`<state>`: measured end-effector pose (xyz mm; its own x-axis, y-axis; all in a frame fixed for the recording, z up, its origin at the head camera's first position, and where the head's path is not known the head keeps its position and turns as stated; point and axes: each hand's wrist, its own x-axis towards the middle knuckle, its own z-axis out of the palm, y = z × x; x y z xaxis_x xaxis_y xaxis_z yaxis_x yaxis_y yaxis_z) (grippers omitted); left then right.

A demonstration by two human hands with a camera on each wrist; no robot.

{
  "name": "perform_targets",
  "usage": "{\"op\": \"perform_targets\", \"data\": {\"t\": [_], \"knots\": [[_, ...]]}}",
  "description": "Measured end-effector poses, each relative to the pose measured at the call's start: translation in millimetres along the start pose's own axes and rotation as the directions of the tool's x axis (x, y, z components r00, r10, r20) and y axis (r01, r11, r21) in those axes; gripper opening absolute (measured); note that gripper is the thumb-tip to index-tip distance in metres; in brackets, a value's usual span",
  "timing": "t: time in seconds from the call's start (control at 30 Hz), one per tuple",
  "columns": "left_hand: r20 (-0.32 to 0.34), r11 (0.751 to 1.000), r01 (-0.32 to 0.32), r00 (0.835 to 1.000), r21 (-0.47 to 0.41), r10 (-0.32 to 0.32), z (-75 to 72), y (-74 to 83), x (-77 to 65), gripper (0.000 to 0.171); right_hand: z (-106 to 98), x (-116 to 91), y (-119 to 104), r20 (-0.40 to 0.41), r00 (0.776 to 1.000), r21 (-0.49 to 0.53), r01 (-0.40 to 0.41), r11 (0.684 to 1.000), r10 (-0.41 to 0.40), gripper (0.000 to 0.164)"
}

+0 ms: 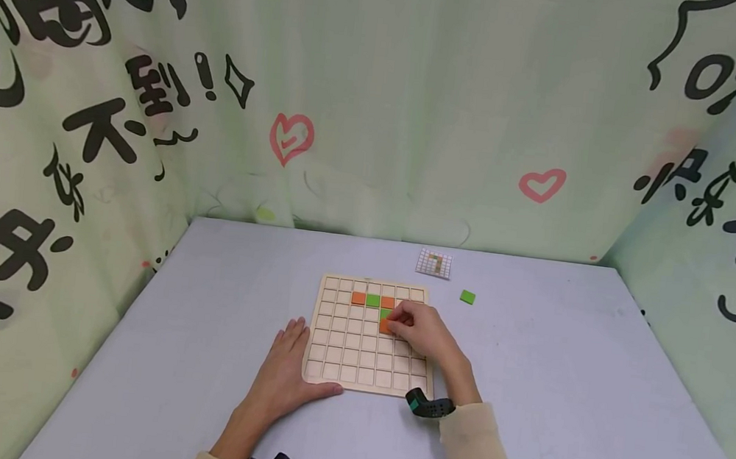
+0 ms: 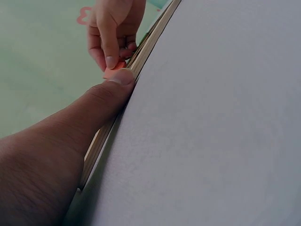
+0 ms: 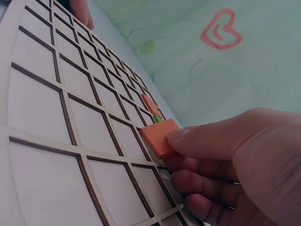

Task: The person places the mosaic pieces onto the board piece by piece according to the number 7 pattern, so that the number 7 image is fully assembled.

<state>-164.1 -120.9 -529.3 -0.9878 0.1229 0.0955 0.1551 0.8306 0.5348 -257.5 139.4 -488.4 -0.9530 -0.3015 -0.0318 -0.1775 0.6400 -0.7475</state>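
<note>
A wooden grid board lies on the table. In its upper rows sit two orange square tiles, one at the left and one at the right, with a green tile between them. Another green tile shows below the right orange one. My right hand pinches an orange tile between thumb and fingers, over the cell below that green tile. My left hand rests at the board's lower left corner, fingers straight along the left edge and thumb on the near edge.
A loose green tile lies on the table right of the board. Behind it is a small card with a printed grid pattern. A pale green curtain with black writing and red hearts stands around the white table.
</note>
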Motion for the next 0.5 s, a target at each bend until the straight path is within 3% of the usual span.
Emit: {"op": "perform_targets", "data": {"t": [0.5], "knots": [[-0.005, 1.0, -0.002, 1.0, -0.009, 0.002, -0.8, 0.2, 0.1, 0.119, 1.9, 0.1, -1.8, 0.013, 1.0, -0.064, 0.001, 0.998, 0.0, 0.008]]}}
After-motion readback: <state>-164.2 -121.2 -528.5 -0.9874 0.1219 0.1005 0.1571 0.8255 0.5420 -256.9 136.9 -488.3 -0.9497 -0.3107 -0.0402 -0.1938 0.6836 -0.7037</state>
